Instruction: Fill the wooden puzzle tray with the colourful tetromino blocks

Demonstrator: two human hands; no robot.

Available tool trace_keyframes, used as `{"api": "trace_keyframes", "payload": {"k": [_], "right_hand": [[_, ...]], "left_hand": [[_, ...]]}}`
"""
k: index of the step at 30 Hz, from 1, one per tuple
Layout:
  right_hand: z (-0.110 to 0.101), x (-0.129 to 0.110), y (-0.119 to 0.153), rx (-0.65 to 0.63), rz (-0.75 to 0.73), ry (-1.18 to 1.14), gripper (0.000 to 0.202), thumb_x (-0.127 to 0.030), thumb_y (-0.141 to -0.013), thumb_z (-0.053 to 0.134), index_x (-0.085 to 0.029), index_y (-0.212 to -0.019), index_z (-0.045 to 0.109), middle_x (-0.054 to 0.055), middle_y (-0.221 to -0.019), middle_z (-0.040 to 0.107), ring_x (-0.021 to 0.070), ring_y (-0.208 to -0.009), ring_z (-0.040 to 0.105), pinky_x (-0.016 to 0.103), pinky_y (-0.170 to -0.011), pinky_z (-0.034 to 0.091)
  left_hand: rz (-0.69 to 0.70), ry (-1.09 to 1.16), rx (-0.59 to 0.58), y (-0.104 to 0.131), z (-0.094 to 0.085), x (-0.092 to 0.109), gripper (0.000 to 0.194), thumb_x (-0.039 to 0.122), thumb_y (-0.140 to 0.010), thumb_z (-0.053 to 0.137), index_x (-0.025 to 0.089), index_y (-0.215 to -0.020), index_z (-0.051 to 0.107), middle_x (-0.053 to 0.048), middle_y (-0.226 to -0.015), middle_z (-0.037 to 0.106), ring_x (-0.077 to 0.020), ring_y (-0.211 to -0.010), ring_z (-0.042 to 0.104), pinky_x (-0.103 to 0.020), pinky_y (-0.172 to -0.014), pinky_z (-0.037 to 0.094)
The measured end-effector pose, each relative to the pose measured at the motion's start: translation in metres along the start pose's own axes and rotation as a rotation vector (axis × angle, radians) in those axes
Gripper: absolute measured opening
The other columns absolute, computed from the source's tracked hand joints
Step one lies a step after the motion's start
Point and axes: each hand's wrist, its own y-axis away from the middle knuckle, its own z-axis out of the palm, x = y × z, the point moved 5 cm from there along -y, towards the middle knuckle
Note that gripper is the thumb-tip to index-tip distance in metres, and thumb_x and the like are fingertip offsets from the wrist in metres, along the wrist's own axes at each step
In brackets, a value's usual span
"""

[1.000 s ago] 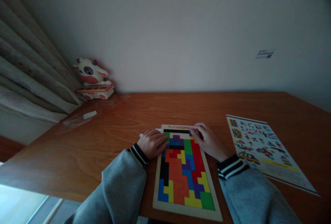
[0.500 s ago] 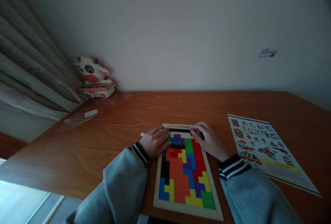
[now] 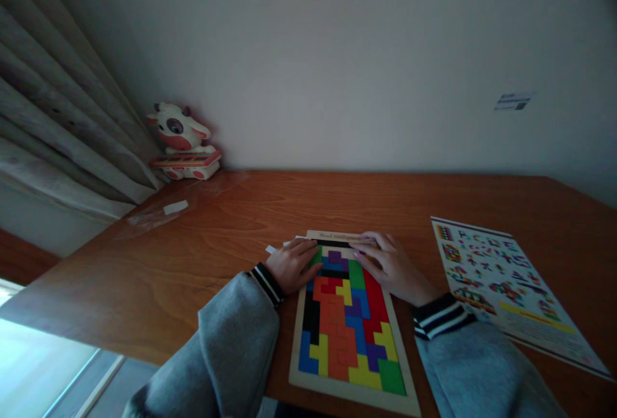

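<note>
Now right hand (image 3: 393,268) further over puzzle board (image 3: 354,393), grip unclear; left hand (image 3: 292,267) loosely spread, grasping nothing.

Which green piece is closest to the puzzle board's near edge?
The square-looking green piece in the board's near right corner. The other visible green ones sit farther up: one beside the red area, one by the left hand.
</note>
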Motion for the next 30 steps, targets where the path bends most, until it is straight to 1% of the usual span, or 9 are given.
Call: {"api": "trace_keyframes", "payload": {"k": [3, 6, 11, 13, 15, 19, 25, 27, 30], "right_hand": [[-0.001, 0.001, 0.000, 0.024, 0.008, -0.025, 0.032, -0.039, -0.099, 0.051, -0.027, -0.122, 0.069, 0.010, -0.119, 0.062, 0.0267, -0.114, 0.057, 0.049, -0.100, 0.048], [-0.003, 0.003, 0.001, 0.056, 0.018, -0.052, 0.029, -0.037, -0.099, 0.051, -0.026, -0.119, 0.069, 0.009, -0.116, 0.062, 0.0256, -0.112, 0.058, 0.046, -0.099, 0.048], [-0.004, 0.007, 0.000, 0.068, 0.046, -0.102, 0.027, -0.035, -0.099, 0.050, -0.023, -0.115, 0.067, 0.009, -0.114, 0.061, 0.0250, -0.110, 0.059, 0.045, -0.098, 0.048], [-0.004, 0.007, 0.000, 0.067, 0.057, -0.119, 0.026, -0.036, -0.099, 0.050, -0.024, -0.115, 0.067, 0.008, -0.114, 0.061, 0.0250, -0.110, 0.059, 0.045, -0.098, 0.048], [-0.003, 0.007, 0.000, 0.065, 0.065, -0.138, 0.026, -0.037, -0.099, 0.050, -0.025, -0.115, 0.066, 0.008, -0.114, 0.061, 0.0250, -0.110, 0.059, 0.045, -0.098, 0.049], [-0.005, 0.006, 0.000, 0.080, 0.077, -0.155, 0.024, -0.039, -0.098, 0.051, -0.027, -0.112, 0.067, 0.007, -0.113, 0.062, 0.0255, -0.110, 0.059, 0.045, -0.097, 0.050], [-0.005, 0.006, 0.000, 0.086, 0.083, -0.168, 0.024, -0.038, -0.098, 0.051, -0.026, -0.111, 0.068, 0.007, -0.112, 0.063, 0.0250, -0.110, 0.060, 0.043, -0.097, 0.050], [-0.005, 0.006, -0.001, 0.086, 0.084, -0.172, 0.024, -0.037, -0.098, 0.051, -0.025, -0.110, 0.068, 0.008, -0.111, 0.063, 0.0249, -0.109, 0.060, 0.043, -0.096, 0.050], [-0.006, 0.005, -0.001, 0.084, 0.081, -0.173, 0.024, -0.037, -0.098, 0.051, -0.024, -0.109, 0.068, 0.008, -0.110, 0.062, 0.0250, -0.108, 0.060, 0.044, -0.096, 0.050]], "left_hand": [[-0.008, 0.015, 0.022, 0.000, -0.006, -0.003, 0.036, 0.038, -0.098, 0.051, 0.013, -0.118, 0.066, -0.014, -0.119, 0.069, -0.0269, -0.109, 0.066, -0.043, -0.094, 0.058], [-0.035, 0.030, 0.051, 0.007, -0.019, -0.018, 0.032, 0.036, -0.096, 0.055, 0.016, -0.119, 0.066, -0.012, -0.116, 0.071, -0.0252, -0.104, 0.067, -0.041, -0.090, 0.059], [-0.076, 0.049, 0.055, 0.041, -0.042, -0.059, 0.036, 0.038, -0.092, 0.063, 0.020, -0.123, 0.065, -0.010, -0.113, 0.073, -0.0231, -0.103, 0.069, -0.040, -0.094, 0.057], [-0.091, 0.061, 0.029, 0.055, -0.046, -0.070, 0.038, 0.040, -0.091, 0.065, 0.020, -0.122, 0.066, -0.009, -0.110, 0.074, -0.0221, -0.102, 0.070, -0.038, -0.094, 0.057], [-0.108, 0.073, 0.017, 0.063, -0.047, -0.075, 0.034, 0.040, -0.092, 0.064, 0.020, -0.121, 0.067, -0.007, -0.105, 0.076, -0.0200, -0.097, 0.072, -0.035, -0.090, 0.058], [-0.120, 0.112, 0.022, 0.067, -0.041, -0.077, 0.027, 0.035, -0.098, 0.056, 0.022, -0.118, 0.069, -0.005, -0.104, 0.077, -0.0169, -0.093, 0.073, -0.031, -0.086, 0.059], [-0.153, 0.137, 0.058, 0.063, -0.030, -0.077, 0.022, 0.035, -0.098, 0.058, 0.022, -0.105, 0.073, -0.004, -0.100, 0.077, -0.0162, -0.090, 0.073, -0.030, -0.084, 0.060], [-0.135, 0.134, 0.088, 0.059, -0.030, -0.072, 0.022, 0.035, -0.098, 0.057, 0.021, -0.102, 0.073, -0.004, -0.098, 0.077, -0.0158, -0.088, 0.073, -0.028, -0.083, 0.060], [-0.058, 0.082, 0.119, 0.052, -0.032, -0.060, 0.021, 0.030, -0.099, 0.055, 0.019, -0.101, 0.072, -0.005, -0.095, 0.077, -0.0150, -0.085, 0.074, -0.026, -0.079, 0.061]]}}
